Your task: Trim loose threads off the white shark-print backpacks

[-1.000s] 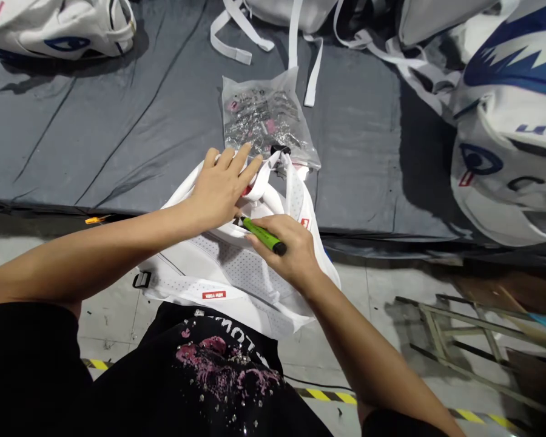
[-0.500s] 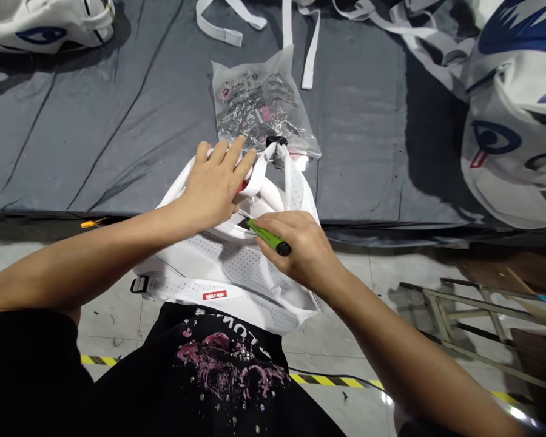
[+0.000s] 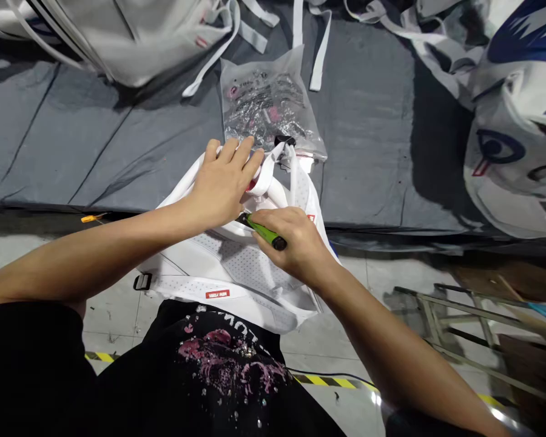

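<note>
A white backpack (image 3: 255,261) with dotted mesh panels and a small red label (image 3: 217,294) lies over the table's front edge, against the black shirt. My left hand (image 3: 225,182) rests on its upper part with fingers spread. Wrapped in my right hand (image 3: 295,243) is a green tool (image 3: 266,233) with a black end; its dark tip points left at the backpack, near my left hand, and its exact contact is hidden. Just beyond the backpack's straps, a clear plastic bag (image 3: 270,103) with printing lies on the table.
Another pale bag (image 3: 145,42) is at the upper left of the grey-covered table (image 3: 364,121). White straps (image 3: 321,51) hang at the top. On the right sits a white and blue backpack (image 3: 505,176). A metal frame (image 3: 464,321) stands on the floor at the lower right.
A pale bag has come into view across the upper left of the table. The green tool, still in my right hand, has shifted slightly relative to the backpack. My left hand stays on the backpack.
</note>
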`<act>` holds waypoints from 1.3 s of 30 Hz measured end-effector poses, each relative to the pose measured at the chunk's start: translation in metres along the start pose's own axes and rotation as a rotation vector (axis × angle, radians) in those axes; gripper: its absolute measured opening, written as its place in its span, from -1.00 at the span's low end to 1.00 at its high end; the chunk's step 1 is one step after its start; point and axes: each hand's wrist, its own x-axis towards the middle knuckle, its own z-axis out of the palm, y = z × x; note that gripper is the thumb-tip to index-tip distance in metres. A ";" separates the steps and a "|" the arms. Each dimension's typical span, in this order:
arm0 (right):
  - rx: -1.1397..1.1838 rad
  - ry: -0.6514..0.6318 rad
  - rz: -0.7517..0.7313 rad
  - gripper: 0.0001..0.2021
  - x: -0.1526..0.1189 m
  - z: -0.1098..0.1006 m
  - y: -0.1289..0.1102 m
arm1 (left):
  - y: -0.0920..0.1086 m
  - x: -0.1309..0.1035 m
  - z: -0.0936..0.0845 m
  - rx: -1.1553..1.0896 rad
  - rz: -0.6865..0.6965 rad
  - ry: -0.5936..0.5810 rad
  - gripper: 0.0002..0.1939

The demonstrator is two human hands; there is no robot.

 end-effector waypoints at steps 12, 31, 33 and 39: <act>-0.072 0.062 0.119 -0.84 0.002 0.008 -0.014 | 0.002 0.000 -0.005 0.112 -0.013 -0.066 -0.12; -0.114 0.128 0.230 -0.84 -0.006 0.011 -0.024 | -0.014 0.000 -0.016 0.131 0.065 -0.218 0.13; -0.101 0.158 0.226 -0.83 -0.011 0.012 -0.026 | -0.024 -0.002 -0.023 0.142 0.076 -0.298 0.17; 0.013 0.208 0.241 -0.83 -0.007 0.025 -0.032 | -0.024 -0.010 -0.030 0.188 -0.009 -0.334 0.34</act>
